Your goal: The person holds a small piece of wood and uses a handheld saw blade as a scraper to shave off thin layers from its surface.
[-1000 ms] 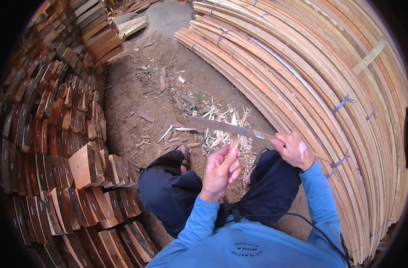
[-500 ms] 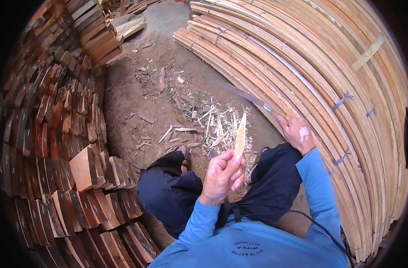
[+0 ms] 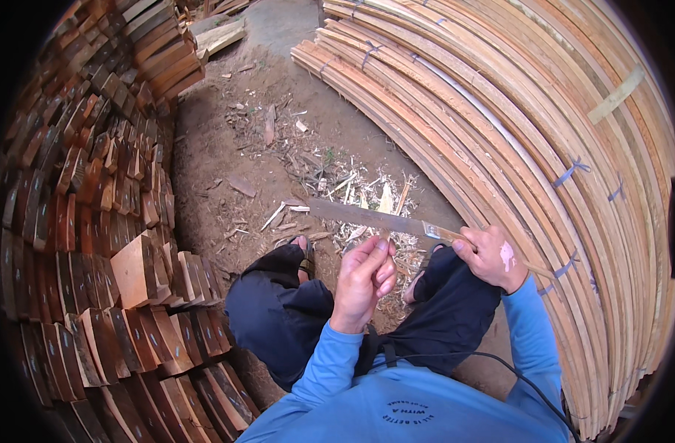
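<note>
My right hand [image 3: 491,257] is wrapped round the light wooden handle of a machete [image 3: 367,215]. Its long, dull grey blade points left across the space before my knees, and the handle's end sticks out past my wrist. My left hand [image 3: 365,279] is closed in a pinch on a small pointed wood piece [image 3: 386,198]. The pale tip of that piece shows above the blade, while the blade covers its middle. Whether blade and wood touch, I cannot tell.
Stacked wood blocks [image 3: 94,221] rise on the left. Long bundled wooden strips [image 3: 455,125], tied with bluish bands, curve along the right. Pale shavings [image 3: 352,181] and bark bits lie on the dirt floor beyond my feet. A dark cable [image 3: 500,359] crosses my lap.
My right hand has brought the machete from beside the strips to in front of the wood piece, its blade swinging leftward. The left hand keeps its pinch and has barely moved.
</note>
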`<action>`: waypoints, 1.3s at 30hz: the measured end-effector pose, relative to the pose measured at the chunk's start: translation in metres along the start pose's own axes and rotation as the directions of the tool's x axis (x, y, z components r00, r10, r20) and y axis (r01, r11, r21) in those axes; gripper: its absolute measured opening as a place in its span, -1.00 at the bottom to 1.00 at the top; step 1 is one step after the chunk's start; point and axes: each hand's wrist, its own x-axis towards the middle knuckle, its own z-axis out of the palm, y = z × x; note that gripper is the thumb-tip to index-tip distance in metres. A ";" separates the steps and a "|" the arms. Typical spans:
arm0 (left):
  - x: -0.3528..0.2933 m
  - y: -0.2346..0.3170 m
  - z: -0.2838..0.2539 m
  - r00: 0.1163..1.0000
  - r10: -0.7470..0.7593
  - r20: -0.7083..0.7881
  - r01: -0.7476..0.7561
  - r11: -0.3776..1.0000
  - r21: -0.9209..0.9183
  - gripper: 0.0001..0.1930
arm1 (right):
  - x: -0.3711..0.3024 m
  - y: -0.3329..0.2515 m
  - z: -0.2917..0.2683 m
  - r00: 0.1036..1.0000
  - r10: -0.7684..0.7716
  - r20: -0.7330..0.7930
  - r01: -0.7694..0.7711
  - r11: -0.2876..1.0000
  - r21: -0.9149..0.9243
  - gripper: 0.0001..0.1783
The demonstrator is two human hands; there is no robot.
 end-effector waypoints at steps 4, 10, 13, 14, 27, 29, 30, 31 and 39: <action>-0.003 0.002 -0.003 0.995 -0.051 0.086 0.057 0.996 -0.072 -0.76 | 0.002 0.011 0.007 0.998 -0.037 -0.045 0.036 0.999 -0.028 -0.40; -0.009 0.009 -0.006 0.975 -0.088 0.205 0.130 0.971 -0.201 -0.76 | 0.010 0.024 0.010 0.989 -0.001 -0.151 -0.028 0.981 -0.191 -0.38; -0.022 0.016 0.010 0.963 -0.095 0.253 0.125 0.987 -0.105 -0.77 | 0.019 0.055 0.002 0.948 0.210 -0.237 -0.271 0.926 -0.263 -0.37; -0.025 0.018 0.015 0.961 -0.094 0.260 0.111 0.993 -0.049 -0.78 | 0.016 0.061 0.001 0.955 0.216 -0.202 -0.250 0.955 -0.162 -0.43; -0.008 0.005 0.009 1.000 -0.001 -0.016 0.002 0.998 0.069 -0.76 | 0.002 0.005 0.007 0.998 0.006 -0.059 -0.007 1.000 -0.023 -0.39; -0.009 0.009 0.007 1.000 -0.013 0.010 0.012 0.998 0.063 -0.76 | 0.003 0.008 0.006 0.997 -0.007 -0.073 0.003 0.998 -0.055 -0.40; -0.009 0.009 0.007 0.999 -0.020 0.034 0.018 0.999 0.050 -0.75 | 0.006 0.010 0.006 0.997 -0.016 -0.080 0.011 0.997 -0.071 -0.40; -0.009 0.008 0.006 0.998 -0.027 0.058 0.025 0.999 0.036 -0.75 | 0.009 0.014 0.006 0.994 0.016 -0.108 -0.023 0.997 -0.070 -0.39; -0.011 0.006 0.011 0.996 0.087 -0.024 -0.081 0.979 0.187 -0.76 | 0.017 0.064 0.004 0.952 0.206 -0.226 -0.223 0.974 -0.049 -0.28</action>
